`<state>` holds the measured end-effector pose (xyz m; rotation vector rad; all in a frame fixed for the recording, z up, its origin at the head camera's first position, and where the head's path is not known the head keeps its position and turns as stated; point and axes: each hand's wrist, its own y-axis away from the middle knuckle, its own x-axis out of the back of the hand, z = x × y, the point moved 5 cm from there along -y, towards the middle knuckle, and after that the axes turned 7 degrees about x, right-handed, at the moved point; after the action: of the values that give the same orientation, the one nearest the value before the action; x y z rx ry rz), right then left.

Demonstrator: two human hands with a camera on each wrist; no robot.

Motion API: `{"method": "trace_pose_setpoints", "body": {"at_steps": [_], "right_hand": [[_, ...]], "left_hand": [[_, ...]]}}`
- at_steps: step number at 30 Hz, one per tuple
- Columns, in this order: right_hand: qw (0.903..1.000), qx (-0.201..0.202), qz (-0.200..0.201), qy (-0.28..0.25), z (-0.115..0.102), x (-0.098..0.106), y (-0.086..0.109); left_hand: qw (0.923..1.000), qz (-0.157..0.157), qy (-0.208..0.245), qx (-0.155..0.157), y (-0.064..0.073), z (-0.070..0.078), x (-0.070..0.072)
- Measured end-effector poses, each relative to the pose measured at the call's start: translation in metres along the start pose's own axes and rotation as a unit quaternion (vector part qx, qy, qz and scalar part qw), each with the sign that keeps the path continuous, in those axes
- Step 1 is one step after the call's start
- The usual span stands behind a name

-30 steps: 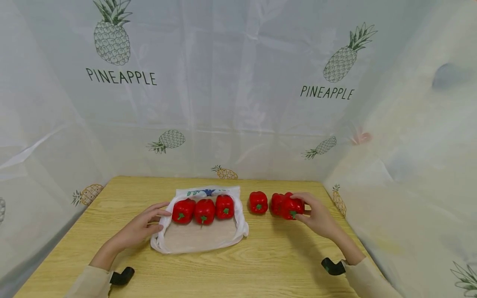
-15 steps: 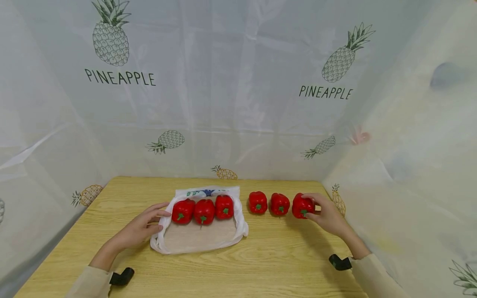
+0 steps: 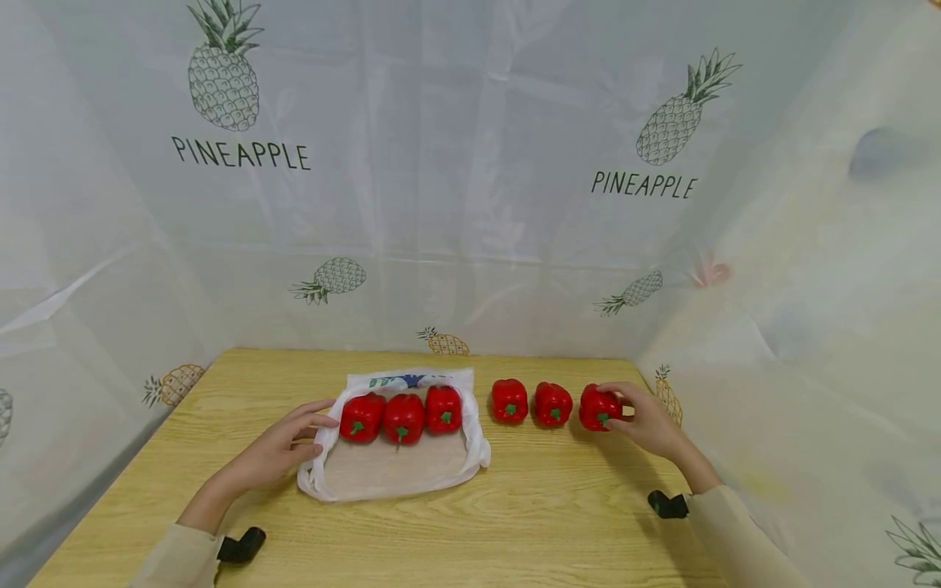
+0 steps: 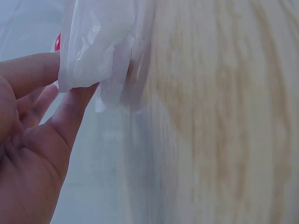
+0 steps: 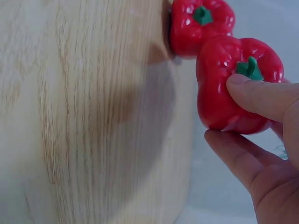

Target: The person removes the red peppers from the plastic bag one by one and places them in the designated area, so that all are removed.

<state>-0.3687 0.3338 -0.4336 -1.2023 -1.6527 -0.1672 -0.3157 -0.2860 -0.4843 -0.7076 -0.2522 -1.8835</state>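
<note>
In the head view, my left hand (image 3: 283,447) is at the left rim of a white plastic bag (image 3: 470,469), its thumb and fingers holding the edge; the bag (image 4: 96,42) hides their tips in the left wrist view. Three red bell peppers (image 3: 403,418) lie in the bag's mouth, green stems facing me. To the right, my right hand (image 3: 647,420) grips a red bell pepper (image 5: 212,100), the thumb beside its stem and fingers at its side. Left of that one, two more red bell peppers (image 3: 510,401) sit in a row on the table.
The wooden table (image 3: 456,547) carries everything. Behind it and along both sides hangs a pale curtain (image 3: 441,204) printed with pineapples. The table's right edge runs close to my right hand.
My right hand has moved right with its bell pepper, away from the neighbouring one, which now shows fully. During the last half second it has shifted only slightly. The left hand stays put.
</note>
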Motion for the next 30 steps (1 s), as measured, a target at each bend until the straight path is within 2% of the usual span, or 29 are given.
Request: {"method": "trace_pose_setpoints", "body": {"at_steps": [9,21,30], "right_hand": [[0.9997,-0.013,-0.016,0.013,0.018,-0.003,-0.003],[0.9983,-0.037,-0.037,-0.025,0.039,-0.009,-0.008],[0.9967,-0.056,-0.048,-0.033,0.042,-0.011,-0.009]], "left_hand": [[1.0000,-0.002,0.005,0.002,0.000,-0.002,0.000],[1.0000,-0.002,0.006,0.007,0.001,-0.001,0.000],[1.0000,0.003,-0.004,0.003,0.001,-0.003,0.000]]}}
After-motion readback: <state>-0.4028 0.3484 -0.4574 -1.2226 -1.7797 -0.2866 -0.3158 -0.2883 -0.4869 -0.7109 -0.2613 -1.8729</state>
